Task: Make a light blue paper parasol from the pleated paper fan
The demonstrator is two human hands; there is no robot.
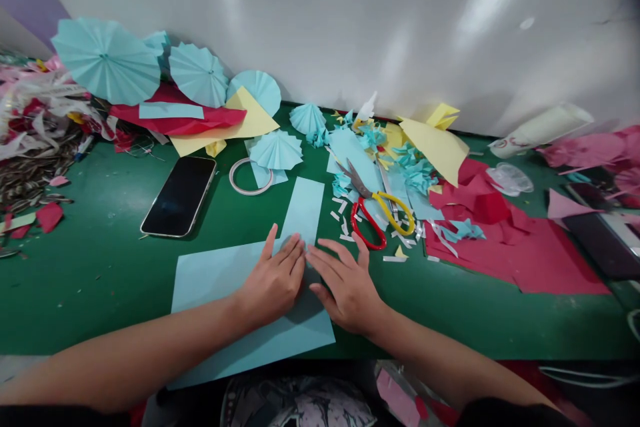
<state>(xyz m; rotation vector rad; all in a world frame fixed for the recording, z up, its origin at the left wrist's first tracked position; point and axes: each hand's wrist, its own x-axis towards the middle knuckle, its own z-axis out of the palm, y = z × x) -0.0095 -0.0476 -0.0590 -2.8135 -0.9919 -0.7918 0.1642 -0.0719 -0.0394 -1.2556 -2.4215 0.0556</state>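
A large light-blue paper sheet lies at the front edge of the green table. A narrower light-blue strip reaches away from me, its near part under my hands. My left hand presses on the paper with fingers stretched out. Beside it, my right hand rests with fingers spread, its fingertips close to the left ones at the strip. Neither hand grips anything. Just beyond my right hand lie scissors with one red and one yellow handle, their blades apart.
A phone and a roll of tape lie left of the strip. Pleated blue paper rosettes stand along the wall. Blue scraps, small white strips and red paper cover the right side. Tangled wires and ribbons pile up far left.
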